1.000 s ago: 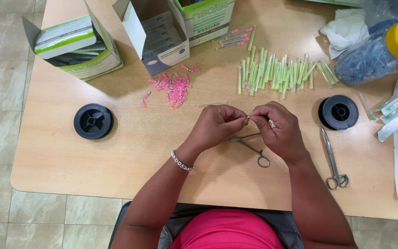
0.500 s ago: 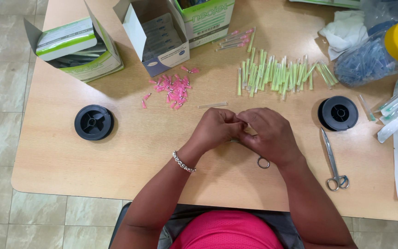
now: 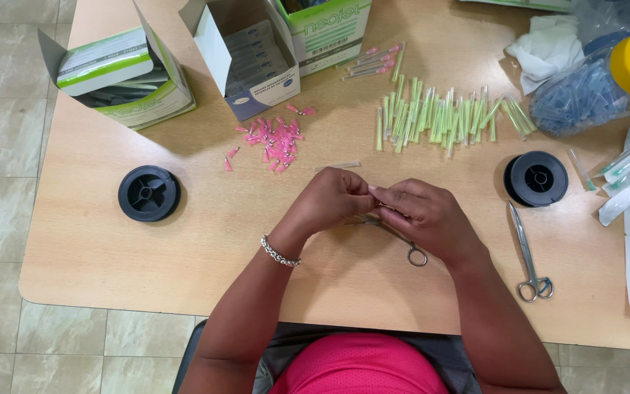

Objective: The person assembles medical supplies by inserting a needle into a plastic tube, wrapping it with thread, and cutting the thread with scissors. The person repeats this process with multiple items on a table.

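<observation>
While both hands meet over the middle of the wooden table (image 3: pixel 111 241), the left hand (image 3: pixel 326 201) and the right hand (image 3: pixel 424 215) are curled with their fingertips pinched together at one spot, seemingly on something very thin; it is too small to make out, so I cannot tell what either hand actually grips. A small pair of scissors (image 3: pixel 402 241) lies flat on the table just under the right hand, one finger ring poking out below the palm, within easy reach. Fine work like this probably goes best with wrists resting on the tabletop, the pinch kept close to the chest and light rather than tight, so the tiny piece neither bends nor slips. A clear little tube (image 3: pixel 337 166) lies just beyond the knuckles. Farther back sit a scatter of pink caps (image 3: pixel 275 138) and a row of green sticks (image 3: pixel 439 117). A black spool (image 3: pixel 149 193) rests well to the left, a second spool (image 3: pixel 536 179) to the right, beside longer metal scissors (image 3: pixel 530 252). Open cardboard boxes (image 3: pixel 249 58) stand along the far edge.
</observation>
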